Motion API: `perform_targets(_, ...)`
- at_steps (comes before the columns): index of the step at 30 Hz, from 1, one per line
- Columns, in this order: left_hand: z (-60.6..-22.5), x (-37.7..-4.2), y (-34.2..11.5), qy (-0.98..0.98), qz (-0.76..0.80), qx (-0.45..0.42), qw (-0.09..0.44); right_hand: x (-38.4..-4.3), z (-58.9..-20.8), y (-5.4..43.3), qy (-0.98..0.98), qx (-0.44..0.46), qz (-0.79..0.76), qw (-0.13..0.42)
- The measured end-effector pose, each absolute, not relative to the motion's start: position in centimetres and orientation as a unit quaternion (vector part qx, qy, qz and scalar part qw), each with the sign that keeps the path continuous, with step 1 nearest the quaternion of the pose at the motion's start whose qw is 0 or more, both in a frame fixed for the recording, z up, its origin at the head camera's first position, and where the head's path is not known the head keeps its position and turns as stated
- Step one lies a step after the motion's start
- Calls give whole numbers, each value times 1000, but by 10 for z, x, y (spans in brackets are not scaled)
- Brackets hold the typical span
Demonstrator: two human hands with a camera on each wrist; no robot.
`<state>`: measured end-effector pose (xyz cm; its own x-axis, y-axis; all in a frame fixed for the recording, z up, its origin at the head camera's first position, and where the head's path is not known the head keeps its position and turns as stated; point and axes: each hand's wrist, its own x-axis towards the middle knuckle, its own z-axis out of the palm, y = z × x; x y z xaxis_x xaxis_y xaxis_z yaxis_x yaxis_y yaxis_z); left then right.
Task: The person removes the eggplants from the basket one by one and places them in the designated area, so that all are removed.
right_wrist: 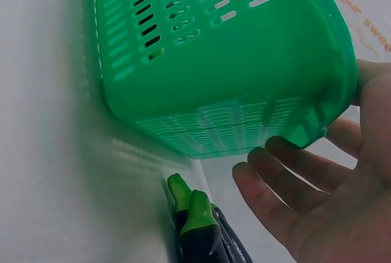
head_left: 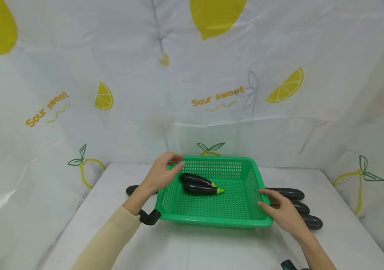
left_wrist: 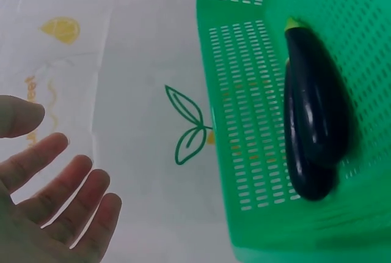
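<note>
The hands are well apart, one at each end of a green basket on a white counter. The left hand is raised near the basket's far left corner, its forearm slanting in from below in a beige sleeve, a black wrist strap at the cuff. Its fingers are loosely spread and lightly bent, the thumb held off from them; the left wrist view shows them clear of the basket wall, holding nothing. The right hand comes in from the lower right with the forearm bare, clamped on the right rim: thumb and forefinger reach over the edge, while the other three fingers extend below it on the outside. Inside the basket, left of its middle, two eggplants lie side by side. Three more eggplants lie on the counter beside the right hand, and another dark eggplant shows partly behind the left wrist
</note>
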<state>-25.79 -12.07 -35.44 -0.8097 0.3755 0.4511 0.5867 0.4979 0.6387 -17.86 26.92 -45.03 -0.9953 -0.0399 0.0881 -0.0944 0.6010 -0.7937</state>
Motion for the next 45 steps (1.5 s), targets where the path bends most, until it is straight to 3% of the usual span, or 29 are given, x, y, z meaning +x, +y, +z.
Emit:
perform_targets(9, -361, -280, -106, -863, -409, -285, 79, -179, -451, 269, -894, 43, 444, 37)
perform_targets(24, -393, -318, -86, -901, -374, -221, 2, -179, -451, 269, -890, 38, 452, 33)
perform_targets(45, -441, -335, -74, -922, -341, -157, -98, -178, -451, 269, -889, 33, 455, 34)
